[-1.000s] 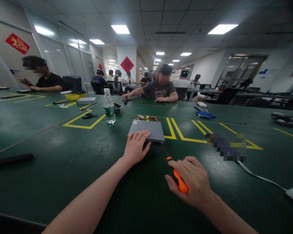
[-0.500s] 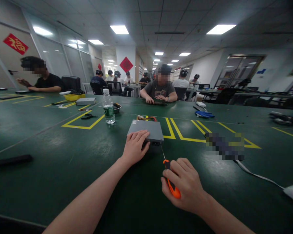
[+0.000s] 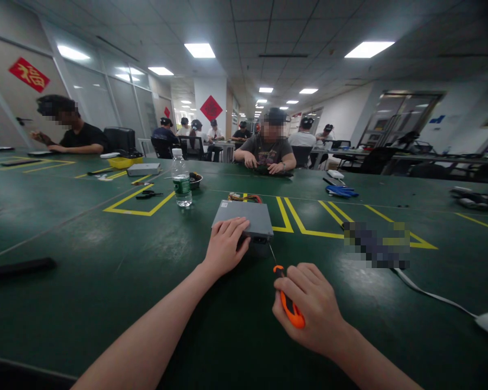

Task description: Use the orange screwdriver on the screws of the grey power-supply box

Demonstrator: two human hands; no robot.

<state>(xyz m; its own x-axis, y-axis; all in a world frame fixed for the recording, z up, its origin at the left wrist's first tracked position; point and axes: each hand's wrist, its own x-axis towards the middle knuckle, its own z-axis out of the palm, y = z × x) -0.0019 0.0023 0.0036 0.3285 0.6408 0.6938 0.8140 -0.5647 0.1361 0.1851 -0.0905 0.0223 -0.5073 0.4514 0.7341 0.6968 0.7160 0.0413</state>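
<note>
A grey metal computer power supply unit (image 3: pixel 252 214) lies on the green table in front of me, its power socket facing my side. My left hand (image 3: pixel 228 244) grips its near left edge, fingers laid over the top and thumb against the front face. In my right hand (image 3: pixel 309 309) is a screwdriver (image 3: pixel 291 307) with an orange and black handle, fingers closed round it. The thin shaft points up at the unit's near right corner. Whether the tip touches the casing I cannot tell. Coloured cables (image 3: pixel 246 198) come out behind the unit.
A water bottle (image 3: pixel 181 184) stands left of the unit, with a bowl (image 3: pixel 194 180) behind it. Blue gloves (image 3: pixel 341 191) and a blurred dark object (image 3: pixel 376 246) lie to the right. A black bar (image 3: pixel 20 268) lies at left. Across the table sits a person (image 3: pixel 270 146).
My right hand and the screwdriver handle have shifted slightly to the right. My left hand and the power supply unit stay in place. The person opposite has moved their hands.
</note>
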